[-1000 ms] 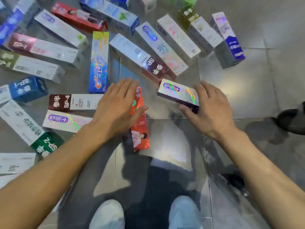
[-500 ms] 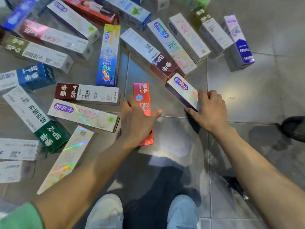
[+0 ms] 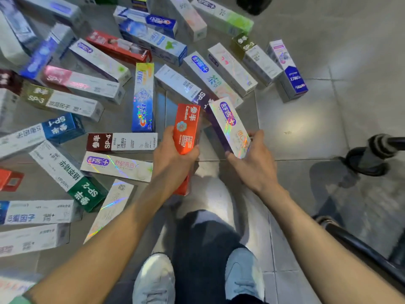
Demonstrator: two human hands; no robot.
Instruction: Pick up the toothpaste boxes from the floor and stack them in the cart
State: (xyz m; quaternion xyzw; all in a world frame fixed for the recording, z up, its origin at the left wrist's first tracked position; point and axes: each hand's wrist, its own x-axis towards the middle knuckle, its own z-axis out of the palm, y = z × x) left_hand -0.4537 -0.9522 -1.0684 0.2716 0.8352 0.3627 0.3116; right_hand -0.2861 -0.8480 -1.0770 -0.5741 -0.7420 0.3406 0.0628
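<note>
The left hand point(image 3: 173, 159) grips a glossy orange cardboard box point(image 3: 186, 130), fingers curled round its long sides, its far end tilted up off the floor point(image 3: 306, 128). The right hand point(image 3: 252, 165) pinches the near end of a silvery box point(image 3: 230, 126) with a rainbow foil sheen and a purple side, also raised. Many more long rectangular boxes lie scattered flat on the smooth grey tiles. A black cart wheel point(image 3: 370, 156) stands at the right edge.
</note>
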